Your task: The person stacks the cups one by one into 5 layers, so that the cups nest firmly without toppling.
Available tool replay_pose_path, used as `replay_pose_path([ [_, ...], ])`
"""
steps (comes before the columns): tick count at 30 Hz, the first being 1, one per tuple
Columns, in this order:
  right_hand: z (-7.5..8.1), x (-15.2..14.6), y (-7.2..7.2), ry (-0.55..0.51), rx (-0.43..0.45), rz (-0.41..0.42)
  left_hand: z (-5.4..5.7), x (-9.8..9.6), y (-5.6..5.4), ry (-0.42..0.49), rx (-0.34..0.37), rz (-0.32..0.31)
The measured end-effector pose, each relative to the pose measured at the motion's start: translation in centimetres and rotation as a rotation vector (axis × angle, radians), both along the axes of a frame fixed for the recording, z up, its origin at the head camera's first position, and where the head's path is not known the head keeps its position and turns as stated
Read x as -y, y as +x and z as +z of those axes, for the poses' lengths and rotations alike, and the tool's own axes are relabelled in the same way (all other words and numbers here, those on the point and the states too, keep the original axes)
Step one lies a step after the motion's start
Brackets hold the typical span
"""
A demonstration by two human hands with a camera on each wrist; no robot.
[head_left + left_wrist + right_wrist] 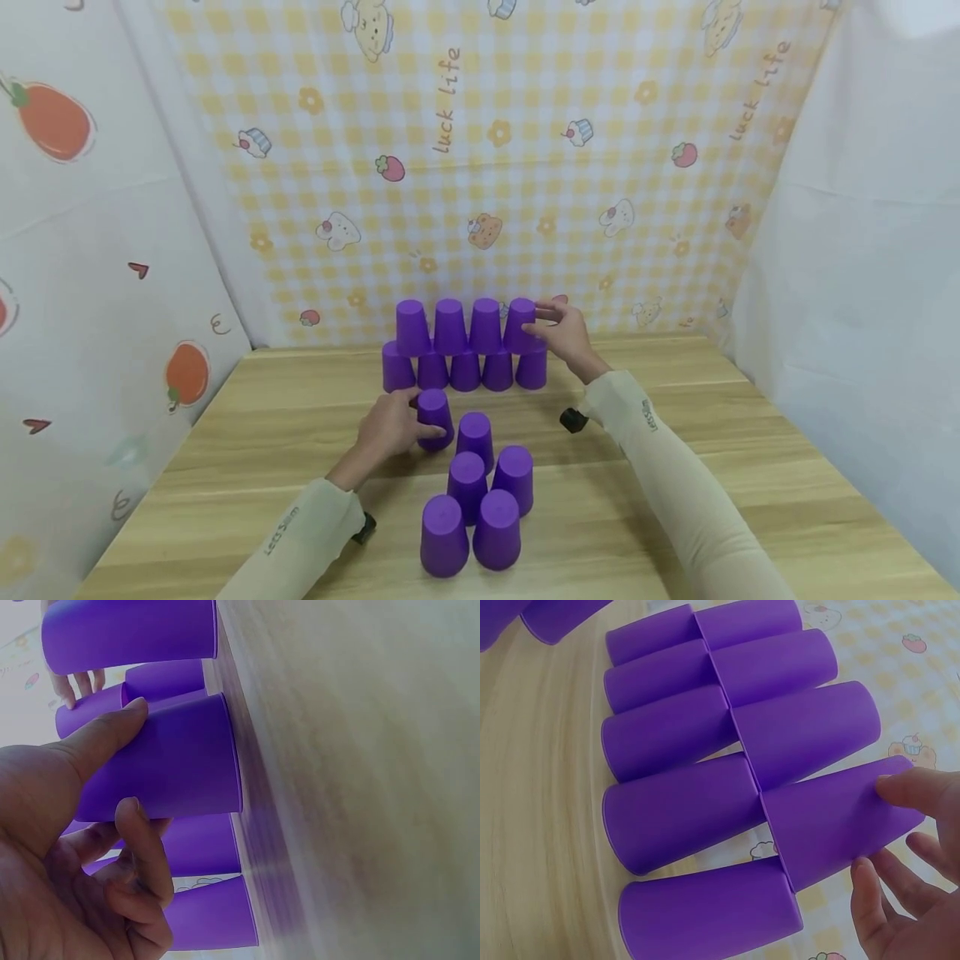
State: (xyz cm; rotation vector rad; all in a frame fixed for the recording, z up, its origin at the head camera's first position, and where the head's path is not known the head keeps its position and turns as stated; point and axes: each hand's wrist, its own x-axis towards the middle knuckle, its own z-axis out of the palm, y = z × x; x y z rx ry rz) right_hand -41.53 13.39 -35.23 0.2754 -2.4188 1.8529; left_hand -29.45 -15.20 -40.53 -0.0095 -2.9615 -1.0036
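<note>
My left hand (388,427) grips an upside-down purple cup (433,410) in front of a two-tier wall of cups, thumb on one side and fingers on the other. In the left wrist view this cup (169,761) has its rim at or just above the tabletop. At the wall's right end, my right hand (567,335) holds the last purple cup (519,327) of the upper row. The right wrist view shows that cup (829,821) bridging two lower cups, pinched near its base. The lower row (465,373) stands side by side on the table, all upside down.
Several loose purple cups (475,437) stand upside down in a cluster nearer the table's front, close to my left hand. The wooden table (637,500) meets a checked cloth backdrop (525,192) just behind the wall. White cloths (840,250) hang at both sides.
</note>
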Motion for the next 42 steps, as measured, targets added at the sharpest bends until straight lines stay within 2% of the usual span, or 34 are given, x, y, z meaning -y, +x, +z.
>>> replay_pose_path([
  [11,-1.0,-0.8,0.3,0.015,-0.02,0.013,-0.2,0.0,-0.1,0.004,-0.002,-0.007],
  [27,-1.9,-1.5,2.9,0.094,-0.037,0.032,-0.2,0.0,0.1,-0.01,-0.016,-0.015],
  [42,-4.0,-1.1,5.9,0.157,0.007,0.196,-0.3,0.3,-0.4,-0.01,0.002,-0.015],
])
